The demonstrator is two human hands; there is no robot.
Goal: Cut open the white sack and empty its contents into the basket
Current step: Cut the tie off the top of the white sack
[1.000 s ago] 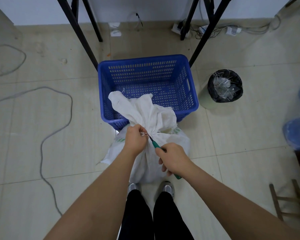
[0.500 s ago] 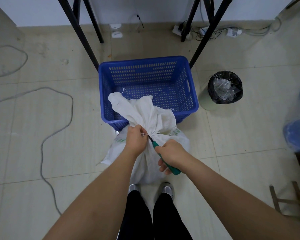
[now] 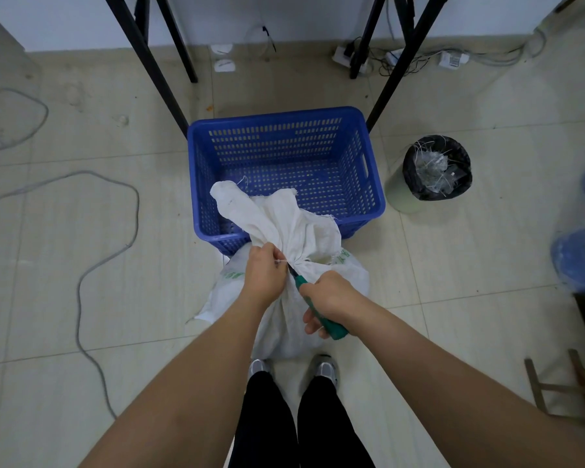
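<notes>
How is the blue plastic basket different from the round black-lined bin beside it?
The blue slotted plastic basket is rectangular and looks empty; the round black-lined bin holds pale scraps. The basket is wider and has the white sack's top draped over its near rim; the bin stands apart. Both sit on the tiled floor.

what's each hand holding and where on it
Left hand grips the white sack at its tied neck; right hand holds the cutter by its green handle.
</notes>
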